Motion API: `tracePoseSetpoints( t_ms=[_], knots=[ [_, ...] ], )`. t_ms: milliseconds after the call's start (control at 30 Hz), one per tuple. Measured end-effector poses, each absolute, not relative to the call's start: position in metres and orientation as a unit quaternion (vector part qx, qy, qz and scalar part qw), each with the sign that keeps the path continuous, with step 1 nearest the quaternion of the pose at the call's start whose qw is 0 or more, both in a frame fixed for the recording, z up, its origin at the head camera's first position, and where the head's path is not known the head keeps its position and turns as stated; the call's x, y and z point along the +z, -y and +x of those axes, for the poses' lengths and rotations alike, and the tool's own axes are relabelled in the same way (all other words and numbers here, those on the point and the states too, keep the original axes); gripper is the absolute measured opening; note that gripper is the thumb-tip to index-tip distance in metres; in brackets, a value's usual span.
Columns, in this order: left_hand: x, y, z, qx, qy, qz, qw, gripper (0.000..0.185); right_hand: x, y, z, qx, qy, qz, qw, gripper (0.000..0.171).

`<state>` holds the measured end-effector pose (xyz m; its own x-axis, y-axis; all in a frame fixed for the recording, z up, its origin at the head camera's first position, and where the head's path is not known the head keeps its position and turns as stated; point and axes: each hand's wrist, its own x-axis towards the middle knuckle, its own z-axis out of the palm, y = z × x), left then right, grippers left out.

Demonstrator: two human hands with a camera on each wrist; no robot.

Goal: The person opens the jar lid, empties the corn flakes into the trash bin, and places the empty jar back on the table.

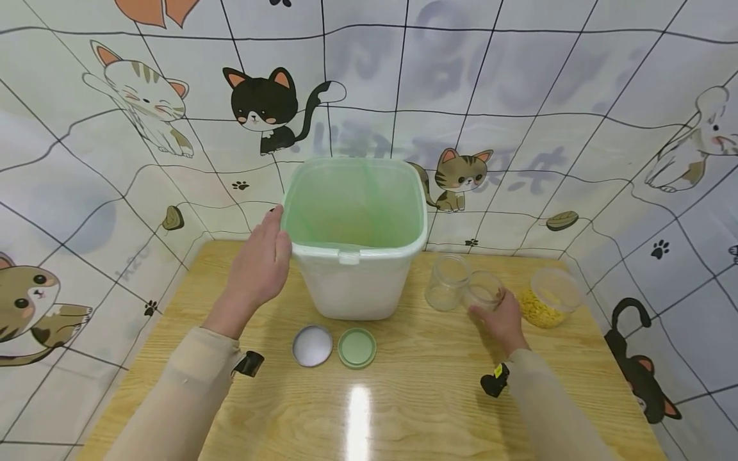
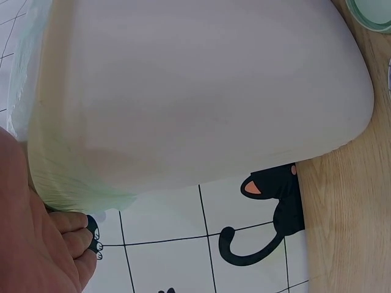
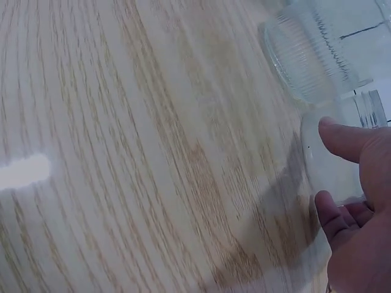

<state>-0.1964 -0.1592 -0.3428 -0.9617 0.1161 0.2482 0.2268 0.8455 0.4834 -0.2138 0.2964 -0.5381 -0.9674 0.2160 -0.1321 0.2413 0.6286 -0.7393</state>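
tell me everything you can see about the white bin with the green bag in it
The white bin stands upright at the back middle of the wooden table. It looks like smooth plastic, squarish with rounded corners, no lid on it. A thin translucent green liner lines it and folds over the rim, with a small tab at the front edge. The left hand rests against its left rim, fingers straight. Inside looks empty.

The scene was bright and evenly lit from overhead. A white glare streak lay on the wooden table (image 1: 403, 397) at six o'clock in the head view, and again at nine o'clock in the right wrist view. Shadows were soft and short. The head view bent strongly at its edges, curving the wall grid. Both wrist views were soft, with close surfaces out of focus.
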Motion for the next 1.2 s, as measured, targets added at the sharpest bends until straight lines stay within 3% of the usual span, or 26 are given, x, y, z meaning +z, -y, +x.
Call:
tracePoseSetpoints(
  t_ms=[233, 500, 767, 933, 1200],
  knots=[
    [-0.343, 0.157, -0.197, -0.270, 0.953, -0.091, 0.105, 0.060, -0.535, -0.297, -0.212, -0.397, -0.908, 0.134, 0.009, 0.086],
    [-0.341, 0.158, -0.197, -0.272, 0.953, -0.090, 0.104, 0.060, -0.524, -0.304, -0.194, -0.392, -0.905, 0.142, 0.082, 0.089],
    [-0.338, 0.162, -0.196, -0.276, 0.951, -0.087, 0.105, 0.061, -0.517, -0.318, -0.175, -0.386, -0.909, 0.117, 0.104, 0.070],
    [-0.337, 0.162, -0.194, -0.275, 0.952, -0.087, 0.102, 0.061, -0.515, -0.336, -0.162, -0.355, -0.917, 0.145, 0.107, 0.065],
    [-0.340, 0.159, -0.194, -0.272, 0.954, -0.083, 0.094, 0.061, -0.516, -0.367, -0.147, -0.352, -0.899, 0.255, 0.058, 0.082]
  ],
)
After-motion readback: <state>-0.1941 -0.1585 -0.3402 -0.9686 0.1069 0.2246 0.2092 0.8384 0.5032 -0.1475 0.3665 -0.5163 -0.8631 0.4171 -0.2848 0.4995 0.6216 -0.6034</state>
